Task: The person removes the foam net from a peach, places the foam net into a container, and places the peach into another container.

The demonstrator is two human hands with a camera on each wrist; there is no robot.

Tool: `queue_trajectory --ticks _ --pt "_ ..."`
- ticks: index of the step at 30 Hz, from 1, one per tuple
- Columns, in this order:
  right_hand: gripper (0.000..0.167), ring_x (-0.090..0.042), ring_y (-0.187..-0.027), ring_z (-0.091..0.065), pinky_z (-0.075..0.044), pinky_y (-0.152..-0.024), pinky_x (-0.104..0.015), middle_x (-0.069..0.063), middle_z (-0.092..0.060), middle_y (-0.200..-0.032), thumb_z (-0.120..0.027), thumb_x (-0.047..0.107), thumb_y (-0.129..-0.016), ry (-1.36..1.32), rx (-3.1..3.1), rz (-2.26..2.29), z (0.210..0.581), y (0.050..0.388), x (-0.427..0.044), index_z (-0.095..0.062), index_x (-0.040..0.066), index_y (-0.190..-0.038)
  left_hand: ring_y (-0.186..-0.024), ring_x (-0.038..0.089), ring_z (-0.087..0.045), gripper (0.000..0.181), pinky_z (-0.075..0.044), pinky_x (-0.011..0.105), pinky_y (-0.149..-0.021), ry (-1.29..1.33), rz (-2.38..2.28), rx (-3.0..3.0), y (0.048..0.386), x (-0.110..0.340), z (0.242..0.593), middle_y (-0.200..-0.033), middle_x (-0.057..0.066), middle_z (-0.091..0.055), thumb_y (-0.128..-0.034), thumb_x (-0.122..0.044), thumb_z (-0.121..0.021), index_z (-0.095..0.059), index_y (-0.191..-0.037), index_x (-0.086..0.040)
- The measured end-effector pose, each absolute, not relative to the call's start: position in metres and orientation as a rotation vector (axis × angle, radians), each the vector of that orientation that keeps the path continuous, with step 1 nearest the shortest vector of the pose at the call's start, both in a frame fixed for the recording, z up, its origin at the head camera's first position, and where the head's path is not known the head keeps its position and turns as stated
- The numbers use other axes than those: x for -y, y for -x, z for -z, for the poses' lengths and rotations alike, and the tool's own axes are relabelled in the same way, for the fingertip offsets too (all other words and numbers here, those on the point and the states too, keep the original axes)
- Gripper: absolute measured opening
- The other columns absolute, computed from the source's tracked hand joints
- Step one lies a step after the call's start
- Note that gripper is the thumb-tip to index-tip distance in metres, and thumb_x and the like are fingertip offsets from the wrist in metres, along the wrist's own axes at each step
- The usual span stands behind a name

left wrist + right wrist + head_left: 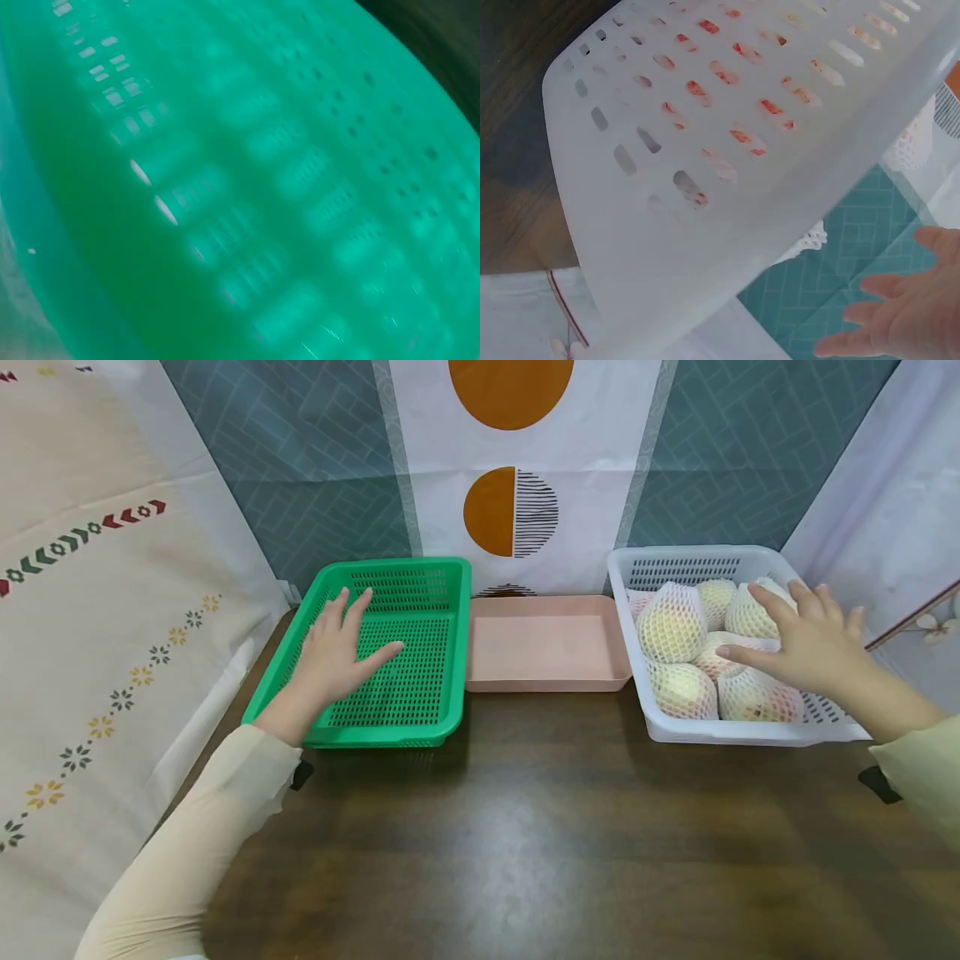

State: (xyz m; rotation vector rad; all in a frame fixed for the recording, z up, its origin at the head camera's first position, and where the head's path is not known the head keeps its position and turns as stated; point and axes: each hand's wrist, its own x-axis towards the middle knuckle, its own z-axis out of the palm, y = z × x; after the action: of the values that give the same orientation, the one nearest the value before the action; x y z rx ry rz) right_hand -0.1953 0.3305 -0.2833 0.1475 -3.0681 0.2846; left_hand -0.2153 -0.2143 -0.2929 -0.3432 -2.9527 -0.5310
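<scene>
Over the left part of a green plastic basket [442,714] my left hand [330,652] hovers, fingers spread, holding nothing. Only the slotted green basket wall [225,187], blurred, fills the left wrist view. On the right, a white basket [720,732] holds several round fruits in foam nets [671,622]; their exact kind is hidden by the netting. My right hand [813,639] is spread above the right side of these fruits, gripping nothing. In the right wrist view the right hand [915,307] has its fingers apart, beyond the white basket's slotted wall [667,240].
Between the two baskets lies a shallow pink tray [547,647]. All stand along the back of a dark brown wooden table [495,827]. Behind them hangs a teal and white patterned cloth [315,468]; a white embroidered cloth [112,635] hangs at the left.
</scene>
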Motion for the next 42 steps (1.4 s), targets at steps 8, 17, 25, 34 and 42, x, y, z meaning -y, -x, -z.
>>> queue_trajectory --ticks 8,17,25,34,42 --pt "0.097 -0.063 -0.132 -0.005 -0.008 -0.097 -0.079 -0.040 -0.009 -0.148 -0.060 0.058 -0.084 -0.180 3.083 -0.352 0.285 0.192 -0.335 -0.012 0.009 -0.153 -0.144 0.028 -0.019 0.076 -0.025 0.057 -0.112 0.435 0.876 2.737 0.207 0.182 0.291 -0.157 0.009 -0.022 -0.0923 -0.048 -0.054 -0.021 -0.152 -0.014" --pt "0.102 -0.062 -0.129 -0.016 -0.016 -0.095 -0.079 -0.041 -0.018 -0.145 -0.068 0.054 -0.081 -0.169 3.127 -0.394 0.285 0.188 -0.341 -0.014 0.002 -0.151 -0.134 0.028 -0.035 0.069 -0.038 0.051 -0.104 0.417 1.114 2.720 0.199 0.148 0.290 -0.150 0.009 -0.034 -0.0924 -0.042 -0.058 -0.030 -0.148 -0.012" --pt "0.106 -0.061 -0.125 -0.021 -0.021 -0.093 -0.078 -0.042 -0.020 -0.142 -0.072 0.051 -0.078 -0.127 3.174 -0.351 0.285 0.185 -0.347 -0.017 -0.005 -0.148 -0.128 0.029 -0.047 0.064 -0.048 0.045 -0.097 0.376 1.365 2.681 0.191 0.122 0.294 -0.147 0.008 -0.039 -0.0911 -0.036 -0.062 -0.037 -0.143 -0.010" --pt "0.102 -0.062 -0.118 -0.027 -0.030 -0.090 -0.076 -0.046 -0.027 -0.135 -0.073 0.049 -0.078 -0.132 3.264 -0.326 0.287 0.183 -0.354 -0.023 -0.013 -0.141 -0.126 0.026 -0.049 0.063 -0.050 0.042 -0.094 0.380 1.535 2.627 0.190 0.094 0.298 -0.147 0.005 -0.041 -0.0893 -0.033 -0.065 -0.038 -0.142 -0.010" --pt "0.105 -0.063 -0.114 -0.031 -0.032 -0.090 -0.074 -0.050 -0.027 -0.130 -0.071 0.052 -0.078 -0.051 3.362 -0.309 0.291 0.179 -0.361 -0.023 -0.020 -0.136 -0.126 0.028 -0.051 0.060 -0.050 0.040 -0.095 0.409 1.692 2.586 0.184 0.066 0.302 -0.145 0.008 -0.043 -0.0886 -0.026 -0.067 -0.041 -0.139 -0.007"
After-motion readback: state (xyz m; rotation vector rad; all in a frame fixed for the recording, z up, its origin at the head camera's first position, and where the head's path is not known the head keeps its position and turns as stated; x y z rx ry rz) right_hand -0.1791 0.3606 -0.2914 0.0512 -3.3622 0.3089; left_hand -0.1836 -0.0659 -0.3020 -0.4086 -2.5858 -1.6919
